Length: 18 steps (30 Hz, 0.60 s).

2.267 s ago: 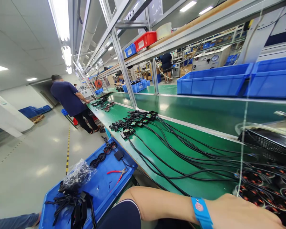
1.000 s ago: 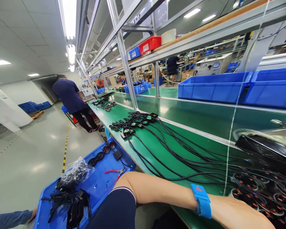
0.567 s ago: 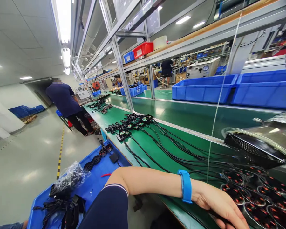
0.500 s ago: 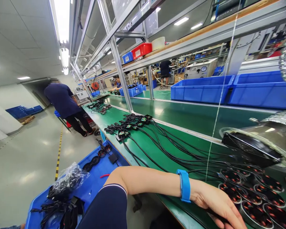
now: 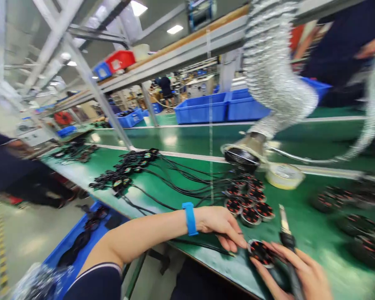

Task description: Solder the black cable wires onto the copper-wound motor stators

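My left hand, with a blue band on its wrist, is closed with curled fingers over the end of a black cable near the table's front edge. Its index finger reaches to the rim of a round black part with red marks and a silver rim, like a small motor core. My right hand pinches the other side of this round part. A soldering iron also lies in my right hand, its metal tip pointing up and away. Similar round parts stand clustered just behind.
Black cables with small circuit boards lie on the green table at left. A fume duct hangs over a tape roll. More round parts are at right. A blue bin stands below left. Other people are nearby.
The view has swung to the right. My right hand has come into view with the soldering iron and a round part. My left hand has moved toward that part.
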Available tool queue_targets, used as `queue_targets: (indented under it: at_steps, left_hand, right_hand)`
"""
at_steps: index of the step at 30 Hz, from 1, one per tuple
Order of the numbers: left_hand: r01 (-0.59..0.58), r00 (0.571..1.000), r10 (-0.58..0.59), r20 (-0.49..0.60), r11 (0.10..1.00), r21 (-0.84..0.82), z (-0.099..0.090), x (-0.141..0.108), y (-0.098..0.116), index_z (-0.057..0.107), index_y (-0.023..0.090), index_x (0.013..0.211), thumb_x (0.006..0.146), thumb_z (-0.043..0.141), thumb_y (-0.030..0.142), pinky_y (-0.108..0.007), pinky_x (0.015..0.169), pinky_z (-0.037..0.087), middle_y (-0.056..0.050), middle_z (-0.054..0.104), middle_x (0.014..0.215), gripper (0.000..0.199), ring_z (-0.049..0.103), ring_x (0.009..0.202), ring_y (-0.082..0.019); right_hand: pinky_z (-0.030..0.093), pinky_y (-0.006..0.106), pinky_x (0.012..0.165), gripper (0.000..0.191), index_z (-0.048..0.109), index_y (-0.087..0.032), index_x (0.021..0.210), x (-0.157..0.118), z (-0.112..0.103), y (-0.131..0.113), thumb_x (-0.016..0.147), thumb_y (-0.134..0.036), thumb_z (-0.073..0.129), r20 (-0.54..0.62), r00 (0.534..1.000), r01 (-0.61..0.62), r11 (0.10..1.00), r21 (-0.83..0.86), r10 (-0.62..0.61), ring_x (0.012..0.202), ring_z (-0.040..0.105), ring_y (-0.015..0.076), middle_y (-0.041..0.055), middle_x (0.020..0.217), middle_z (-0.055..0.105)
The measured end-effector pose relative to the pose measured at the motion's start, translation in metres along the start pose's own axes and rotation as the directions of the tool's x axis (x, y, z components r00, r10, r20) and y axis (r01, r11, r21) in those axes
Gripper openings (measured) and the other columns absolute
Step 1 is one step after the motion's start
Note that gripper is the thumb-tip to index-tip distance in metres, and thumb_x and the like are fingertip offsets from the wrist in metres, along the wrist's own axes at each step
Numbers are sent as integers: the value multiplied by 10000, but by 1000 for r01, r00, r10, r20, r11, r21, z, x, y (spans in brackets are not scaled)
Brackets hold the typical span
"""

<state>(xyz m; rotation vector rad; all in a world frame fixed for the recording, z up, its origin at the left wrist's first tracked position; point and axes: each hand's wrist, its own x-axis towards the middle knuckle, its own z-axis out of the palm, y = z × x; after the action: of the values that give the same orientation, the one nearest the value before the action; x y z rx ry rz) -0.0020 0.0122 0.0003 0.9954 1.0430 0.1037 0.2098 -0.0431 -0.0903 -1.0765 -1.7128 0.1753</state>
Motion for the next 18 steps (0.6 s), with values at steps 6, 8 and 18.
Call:
queue_targets:
  at_steps: [6,8,18]
  left_hand:
    - [-40,994,46,-99,997,70,6,-19,-3,651,160,824,445,934,451,-200,451,363,56,579,584,555,482,488,-74]
    - [-50,988,74,-133,982,182,12,-20,0,668,164,856,486,925,445,-208,465,274,62,574,631,531,416,517,-64]
    - [-48,970,121,-211,946,320,34,-22,6,588,162,633,718,696,450,-246,443,156,85,337,456,319,250,431,-70]
  right_hand:
    - [540,385,925,343,545,-243,1288,0,-14,-24,995,-402,623,107,994,-46,996,81,38,1114,580,258,94,1187,544]
    - [543,377,945,350,526,-253,1310,0,-16,-26,994,-361,627,145,987,-84,990,113,68,1143,574,255,95,1217,516]
    - [534,330,999,443,488,-260,1343,-10,-18,-27,941,-189,660,184,979,-123,967,221,83,1141,586,231,105,1269,435]
